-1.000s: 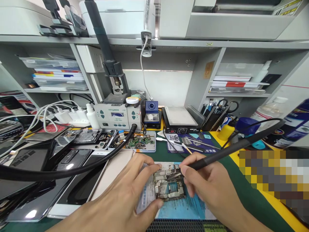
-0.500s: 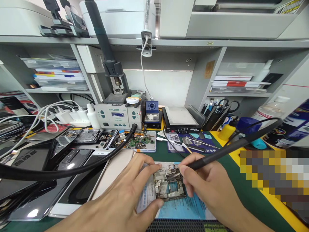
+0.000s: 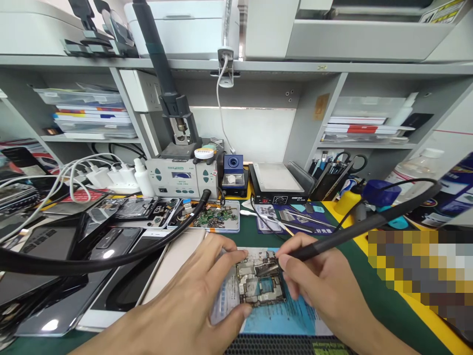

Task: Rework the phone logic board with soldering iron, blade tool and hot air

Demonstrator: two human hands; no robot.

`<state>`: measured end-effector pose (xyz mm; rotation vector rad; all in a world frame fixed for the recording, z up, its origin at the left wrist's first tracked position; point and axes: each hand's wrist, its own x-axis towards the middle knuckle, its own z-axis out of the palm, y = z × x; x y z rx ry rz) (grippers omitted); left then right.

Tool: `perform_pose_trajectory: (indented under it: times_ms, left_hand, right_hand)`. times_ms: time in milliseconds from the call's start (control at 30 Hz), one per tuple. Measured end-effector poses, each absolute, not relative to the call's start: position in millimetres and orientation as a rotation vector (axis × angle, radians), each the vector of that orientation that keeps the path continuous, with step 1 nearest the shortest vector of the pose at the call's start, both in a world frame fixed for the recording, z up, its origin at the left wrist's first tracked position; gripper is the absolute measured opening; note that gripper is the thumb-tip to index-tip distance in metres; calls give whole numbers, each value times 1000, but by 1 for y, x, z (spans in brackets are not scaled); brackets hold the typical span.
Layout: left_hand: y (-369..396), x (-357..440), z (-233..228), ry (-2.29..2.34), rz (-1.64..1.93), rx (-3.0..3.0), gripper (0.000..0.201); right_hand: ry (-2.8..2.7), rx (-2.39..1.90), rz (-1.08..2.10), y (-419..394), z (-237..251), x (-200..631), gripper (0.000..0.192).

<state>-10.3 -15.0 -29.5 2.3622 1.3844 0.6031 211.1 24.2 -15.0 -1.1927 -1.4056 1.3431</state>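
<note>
the left hand [image 3: 192, 301] rests on the near part of the bench, fingers spread partly open, with the thumb tip and a fingertip pressed against the left edge of a phone circuit board [image 3: 261, 284]. the board lies flat on a blue and white card [image 3: 277, 318], which sits on the green mat [image 3: 373, 301] near the front edge. the right hand [image 3: 325, 291] is closed around a black soldering iron [image 3: 332, 241], gripped like a pen, and the metal tip touches the far part of the board. the iron's handle runs up and to the right, and its cable curves on toward the right side.

to the left lie several dark phones [image 3: 107, 246] and a pale phone back [image 3: 173, 266], crossed by a thick black hose [image 3: 111, 264]. further back a tray of small green parts [image 3: 214, 219] sits in front of a grey rework station [image 3: 177, 175]. right of that stand a small blue holder [image 3: 232, 170] and a black hot plate [image 3: 275, 185]. a cup of tools and scissors [image 3: 332, 172] stands at the far right, under grey shelves [image 3: 88, 113] stacked with papers.
</note>
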Motion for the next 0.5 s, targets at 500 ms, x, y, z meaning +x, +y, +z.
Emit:
perform_pose_trajectory:
  times_ms: [500]
  left_hand:
    - [-15,-10,-31,1367,637,2392,56]
  right_hand:
    - [-1455,-1204,1358,25,-16,210,19]
